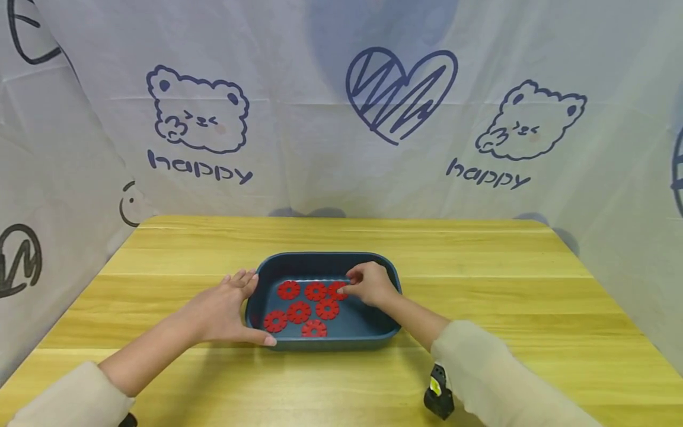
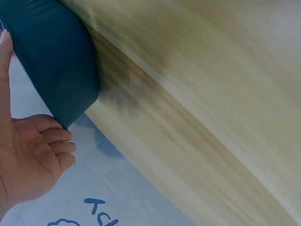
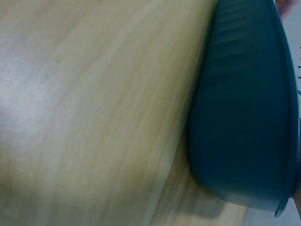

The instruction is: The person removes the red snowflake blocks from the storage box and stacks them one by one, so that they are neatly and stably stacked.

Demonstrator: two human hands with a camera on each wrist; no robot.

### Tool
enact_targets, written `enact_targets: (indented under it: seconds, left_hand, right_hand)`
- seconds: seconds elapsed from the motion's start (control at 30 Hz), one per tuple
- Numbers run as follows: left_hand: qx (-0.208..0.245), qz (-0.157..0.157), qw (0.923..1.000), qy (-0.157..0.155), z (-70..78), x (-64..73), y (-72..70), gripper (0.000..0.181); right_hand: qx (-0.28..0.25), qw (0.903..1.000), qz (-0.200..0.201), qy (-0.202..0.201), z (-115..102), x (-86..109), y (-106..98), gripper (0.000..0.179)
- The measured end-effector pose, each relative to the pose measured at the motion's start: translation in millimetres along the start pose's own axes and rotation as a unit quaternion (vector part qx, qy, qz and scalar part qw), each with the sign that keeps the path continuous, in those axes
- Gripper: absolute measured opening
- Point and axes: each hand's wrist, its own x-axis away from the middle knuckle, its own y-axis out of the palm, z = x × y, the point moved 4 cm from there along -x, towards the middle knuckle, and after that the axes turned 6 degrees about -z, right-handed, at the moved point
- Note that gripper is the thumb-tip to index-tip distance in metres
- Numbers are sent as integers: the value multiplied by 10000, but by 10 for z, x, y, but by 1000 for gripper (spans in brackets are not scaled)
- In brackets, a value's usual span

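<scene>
Several red notched discs point(image 1: 299, 312), each with a hole in the middle, lie in a dark blue-green plastic bin point(image 1: 341, 343). My left hand point(image 1: 226, 308) spans the bin's left end with fingers and thumb spread, the thumb along the front rim and the fingers at the left rim. The left wrist view also has this hand point(image 2: 35, 155), its fingertips right at the rim. Reaching over the bin's right side, my right hand point(image 1: 372, 286) pinches a red disc point(image 1: 336, 289) at the back of the group. In the right wrist view the bin's wall point(image 3: 244, 108) hides that hand's fingers.
The bin stands on a yellow wood-grain table point(image 1: 480, 284). Behind it hangs a pale cloth point(image 1: 304, 148) printed with bears, a heart and lettering. A small black device point(image 1: 439, 394) sits by the right sleeve.
</scene>
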Motion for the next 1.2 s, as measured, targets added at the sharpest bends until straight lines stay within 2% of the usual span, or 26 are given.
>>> enact_targets:
  seconds: [0.53,0.87,1.2]
  left_hand:
    - [22,-25,10000,-11,-5,-4,5,122]
    - [-12,6,10000,-10,-9,8,11,122]
    - [33,8,10000,-52,-18,2,19,122]
  right_hand:
    - [759,9965,100,324,23,-76,97,27]
    - [1088,9940,110,-35,-10,-93,124,24]
    - [1139,9934,96,32,-14,-61,112,21]
